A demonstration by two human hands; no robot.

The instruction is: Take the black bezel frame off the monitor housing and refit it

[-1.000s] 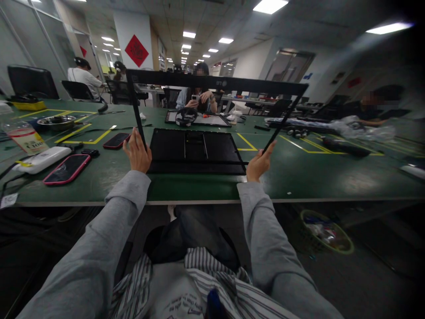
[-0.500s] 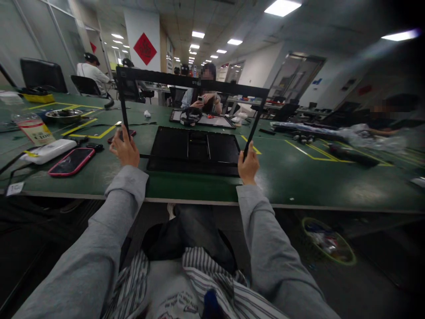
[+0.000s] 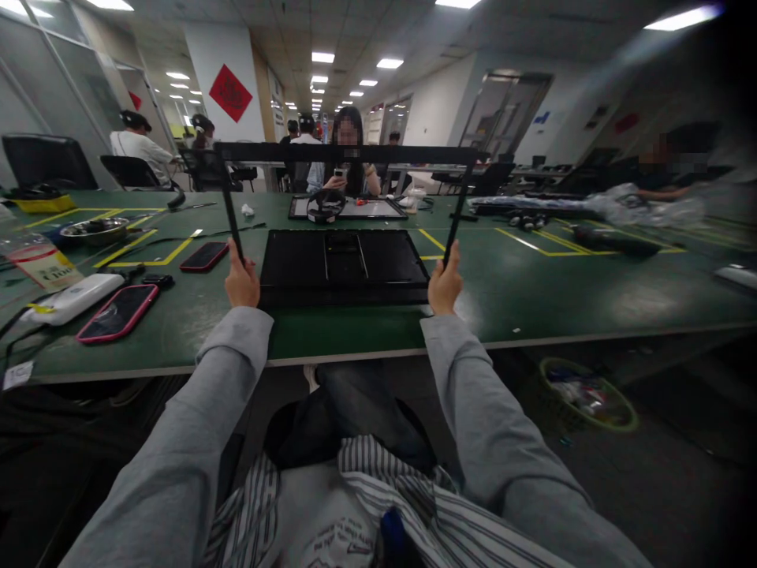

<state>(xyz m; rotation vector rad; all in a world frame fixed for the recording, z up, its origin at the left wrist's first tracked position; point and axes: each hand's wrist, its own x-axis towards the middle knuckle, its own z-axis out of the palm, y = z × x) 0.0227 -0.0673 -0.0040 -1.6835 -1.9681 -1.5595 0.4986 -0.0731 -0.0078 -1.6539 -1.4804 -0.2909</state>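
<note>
Between my two hands stands a thin black rectangular frame (image 3: 348, 155), like a monitor bezel, raised upright with its top bar nearly level. My left hand (image 3: 242, 282) is closed around its left side, low down. On the opposite side, my right hand (image 3: 445, 285) grips the right bar at about the same height. Behind and below the frame, a black flat panel (image 3: 296, 259) with a recessed middle section lies on the green table (image 3: 348, 325). The frame's lower bar blends into the dark panel and is hard to make out.
To the left lie a pink-edged phone (image 3: 118, 313), another phone (image 3: 204, 256), a white power strip (image 3: 76, 300), a bottle (image 3: 44, 264) and a metal bowl (image 3: 95, 230). Across the table, a person (image 3: 346, 177) sits behind a headset (image 3: 326, 207). A basket (image 3: 591, 394) stands below right.
The frame has gone from tilted, left end higher, to nearly level. My left hand has shifted right, uncovering the phone beside it, and its fingers have closed more. The camera view has turned slightly.
</note>
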